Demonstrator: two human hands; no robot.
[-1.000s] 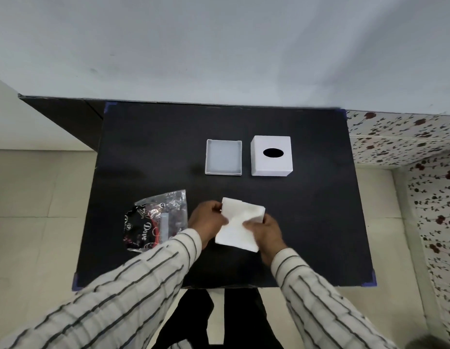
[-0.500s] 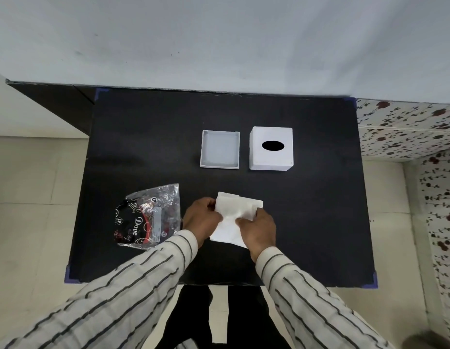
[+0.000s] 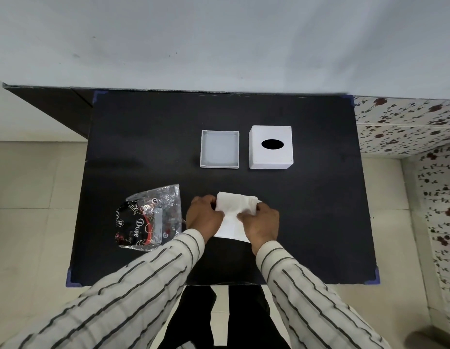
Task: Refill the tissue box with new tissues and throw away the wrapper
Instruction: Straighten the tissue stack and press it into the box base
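A white stack of tissues [image 3: 231, 212] lies on the black table [image 3: 319, 222] near its front, bent at its far end. My left hand [image 3: 203, 217] grips its left side and my right hand [image 3: 261, 222] grips its right side. The empty plastic wrapper [image 3: 149, 217], clear with black and red print, lies flat to the left of my left hand. Farther back stand the white tissue box cover [image 3: 270, 147] with a dark oval slot on top and, to its left, the shallow white box base [image 3: 219, 149], open side up.
The table backs onto a pale wall. Tiled floor lies on both sides, and a flowered wall surface [image 3: 420, 127] runs along the right. My dark trouser legs [image 3: 218, 318] show below the table's front edge.
Both hands have squeezed the tissue stack inward, so its far end now curls up and looks narrower. The view has shifted slightly; nothing else on the table has moved.
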